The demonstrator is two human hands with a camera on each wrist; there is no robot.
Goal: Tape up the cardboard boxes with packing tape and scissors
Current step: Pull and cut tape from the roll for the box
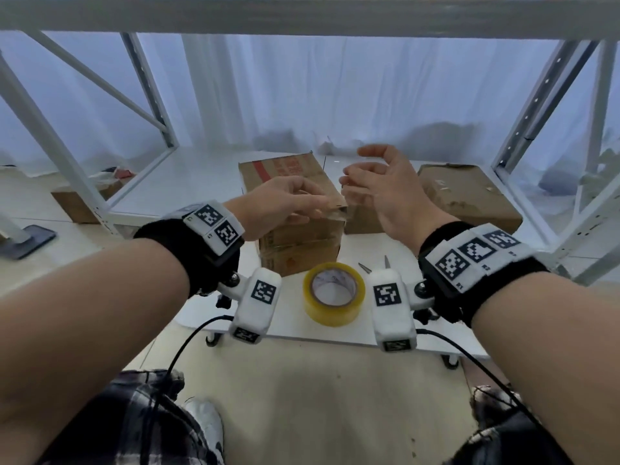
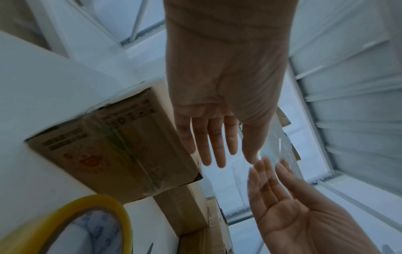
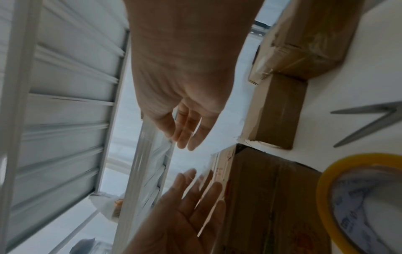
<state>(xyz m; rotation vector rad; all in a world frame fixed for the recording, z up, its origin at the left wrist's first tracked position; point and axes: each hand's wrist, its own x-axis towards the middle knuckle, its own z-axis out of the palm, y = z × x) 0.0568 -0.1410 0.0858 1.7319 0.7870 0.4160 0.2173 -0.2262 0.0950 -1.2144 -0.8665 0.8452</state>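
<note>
the nearest cardboard box [image 1: 295, 209] stands on the white table [image 1: 352, 333] with its top about level with both hands, and that seems to be why the hands hang where they do: they sit over its near right corner, close to the seam that wants taping. the left hand [image 1: 285, 204] hovers just above the box top, and from its own wrist view the fingers [image 2: 214, 146] are straight and slightly spread, holding nothing. the right hand [image 1: 385, 189] is raised beside it, palm turned inward, its fingers [image 3: 191, 134] loosely extended and likewise empty. a faint glossy sheen shows between the two sets of fingertips in the wrist views; it may be a clear strip of tape, but i cannot tell for sure. the roll of packing tape [image 1: 333, 293] lies flat on the table just in front of the box, between the two wrists, within easy reach of either hand. the scissors [image 1: 377, 265] lie with blades parted just to the right of the roll, on the side of the right hand. two more cardboard boxes wait further back: one [image 1: 360, 218] tucked behind the right hand, touching the first, and a flatter one [image 1: 469, 193] further right. by my judgement the step in hand is smoothing or placing tape at this corner.
</note>
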